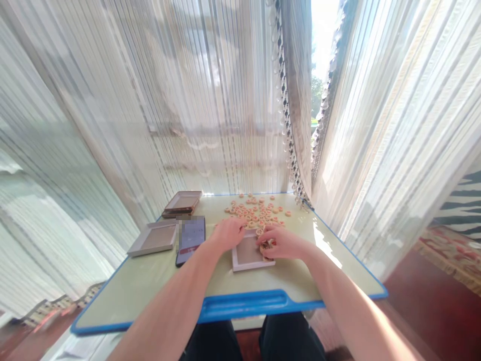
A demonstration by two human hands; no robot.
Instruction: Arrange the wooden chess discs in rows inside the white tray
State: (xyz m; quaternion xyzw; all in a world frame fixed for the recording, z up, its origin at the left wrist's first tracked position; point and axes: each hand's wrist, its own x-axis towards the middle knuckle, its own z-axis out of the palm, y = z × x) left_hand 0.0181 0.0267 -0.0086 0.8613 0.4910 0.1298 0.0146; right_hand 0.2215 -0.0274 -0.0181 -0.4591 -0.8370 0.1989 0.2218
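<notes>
A small white-rimmed tray (244,261) lies on the pale green table (150,281) in front of me. My left hand (228,233) rests at the tray's far left corner with curled fingers, touching pieces at the edge of a scatter of round tan game pieces (259,210). My right hand (280,242) hovers over the tray's right side, fingers closed around some of these round pieces.
A dark phone (191,238) lies left of the tray. Further left sits a grey tray (154,238), and behind it a brown tray (183,202). The table has a blue rim (244,304). Sheer curtains (169,110) hang close behind and beside it.
</notes>
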